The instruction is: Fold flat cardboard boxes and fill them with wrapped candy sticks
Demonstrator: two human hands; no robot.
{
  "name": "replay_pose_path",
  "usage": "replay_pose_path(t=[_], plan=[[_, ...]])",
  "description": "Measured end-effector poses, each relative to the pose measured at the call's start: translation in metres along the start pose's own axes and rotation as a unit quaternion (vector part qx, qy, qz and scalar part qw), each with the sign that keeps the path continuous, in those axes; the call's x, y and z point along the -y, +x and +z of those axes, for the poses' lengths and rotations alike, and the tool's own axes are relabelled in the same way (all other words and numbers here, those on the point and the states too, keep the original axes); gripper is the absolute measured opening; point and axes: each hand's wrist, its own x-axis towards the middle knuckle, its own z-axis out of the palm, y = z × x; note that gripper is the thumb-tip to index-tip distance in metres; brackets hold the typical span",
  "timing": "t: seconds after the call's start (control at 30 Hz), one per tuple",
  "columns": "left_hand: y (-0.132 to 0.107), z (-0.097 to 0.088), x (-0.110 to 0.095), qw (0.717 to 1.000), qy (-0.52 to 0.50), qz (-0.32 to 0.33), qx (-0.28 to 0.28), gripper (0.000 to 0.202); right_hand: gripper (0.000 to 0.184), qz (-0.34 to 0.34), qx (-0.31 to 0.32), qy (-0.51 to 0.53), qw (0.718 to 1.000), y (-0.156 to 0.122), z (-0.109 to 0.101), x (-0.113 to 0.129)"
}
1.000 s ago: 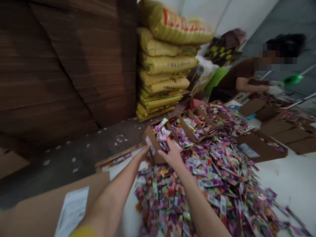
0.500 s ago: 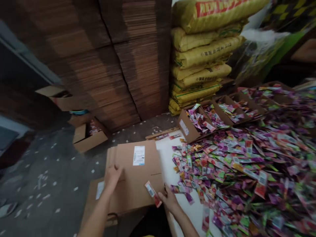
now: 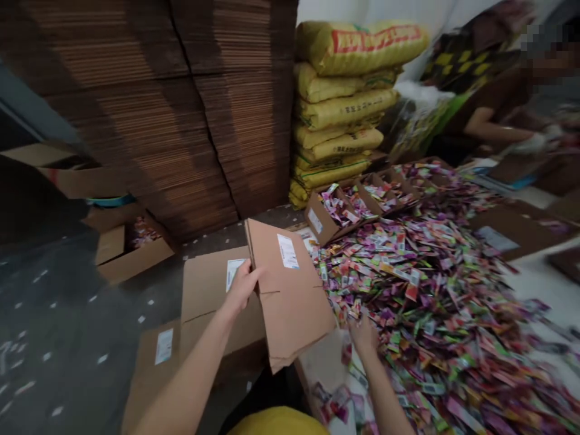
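Observation:
My left hand [image 3: 243, 284] is closed on the left edge of a flattened cardboard box [image 3: 294, 296], brown with a white label, which is raised and tilted. Below it lie more flattened boxes [image 3: 203, 290], also labelled. My right hand [image 3: 365, 335] is at the near-left edge of a large pile of small colourful packets [image 3: 435, 290], purple, pink and green. Its fingers look bent and are blurred. A small packet [image 3: 357, 307] shows at its fingertips; whether it is gripped I cannot tell.
Packet-filled cardboard boxes [image 3: 319, 217] line the pile's far side. Stacked yellow sacks [image 3: 344, 112] and tall cardboard stacks [image 3: 149, 133] stand behind. An open box [image 3: 136, 254] sits on the littered floor at left. A co-worker's gloved hand [image 3: 532, 143] shows at far right.
My left hand has lifted the flattened box and moved it right, uncovering another below. My right hand has gone right to the packet pile; the packet lying on the cardboard is gone from there.

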Motion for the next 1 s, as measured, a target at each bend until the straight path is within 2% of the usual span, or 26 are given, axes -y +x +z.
replay_pose_path(t=[0.07, 0.13, 0.2, 0.27, 0.3, 0.33, 0.4, 0.47, 0.57, 0.63, 0.73, 0.8, 0.87, 0.93, 1.0], plan=[[-0.011, 0.039, -0.005, 1.000, 0.013, -0.015, 0.013, 0.034, 0.068, -0.003, -0.033, 0.053, 0.998, -0.016, -0.041, -0.012], [-0.023, 0.073, -0.001, 0.999, 0.029, -0.028, 0.026, 0.031, 0.069, -0.097, -0.001, 0.149, 0.984, -0.047, -0.066, -0.008], [-0.035, 0.099, 0.009, 0.998, 0.044, -0.017, 0.030, 0.029, 0.070, -0.185, 0.072, 0.207, 0.958, -0.082, -0.073, 0.008], [-0.045, 0.113, 0.021, 0.998, 0.048, 0.006, 0.045, 0.027, 0.078, -0.194, 0.141, 0.198, 0.950, -0.112, -0.065, 0.027], [-0.049, 0.115, 0.025, 0.997, 0.052, 0.015, 0.060, 0.026, 0.082, -0.185, 0.167, 0.182, 0.951, -0.122, -0.058, 0.036], [-0.051, 0.111, 0.027, 0.995, 0.060, 0.025, 0.076, 0.026, 0.086, -0.180, 0.182, 0.165, 0.952, -0.130, -0.051, 0.045], [-0.049, 0.091, 0.026, 0.991, 0.095, 0.049, 0.082, 0.024, 0.089, -0.202, 0.187, 0.132, 0.952, -0.140, -0.037, 0.063], [-0.042, 0.057, 0.020, 0.986, 0.145, 0.070, 0.040, 0.022, 0.079, -0.266, 0.190, 0.115, 0.938, -0.141, -0.022, 0.085], [-0.024, -0.010, 0.017, 0.977, 0.202, 0.051, -0.045, 0.030, 0.047, -0.363, 0.256, 0.097, 0.891, -0.135, 0.006, 0.125], [-0.013, -0.052, 0.026, 0.979, 0.183, 0.009, -0.088, 0.039, 0.037, -0.396, 0.297, 0.053, 0.868, -0.130, 0.032, 0.151], [-0.005, -0.094, 0.059, 0.990, 0.043, -0.042, -0.131, 0.048, 0.044, -0.420, 0.290, -0.074, 0.857, -0.130, 0.074, 0.177], [-0.005, -0.104, 0.086, 0.986, -0.039, -0.053, -0.155, 0.047, 0.050, -0.435, 0.281, -0.138, 0.844, -0.134, 0.089, 0.185], [-0.007, -0.103, 0.110, 0.979, -0.052, -0.082, -0.178, 0.048, 0.056, -0.437, 0.274, -0.163, 0.841, -0.134, 0.086, 0.187], [-0.009, -0.095, 0.124, 0.974, -0.040, -0.124, -0.185, 0.055, 0.061, -0.416, 0.254, -0.187, 0.853, -0.123, 0.066, 0.185], [-0.010, -0.084, 0.128, 0.971, -0.056, -0.133, -0.190, 0.055, 0.064, -0.380, 0.189, -0.209, 0.881, -0.103, 0.039, 0.178]])
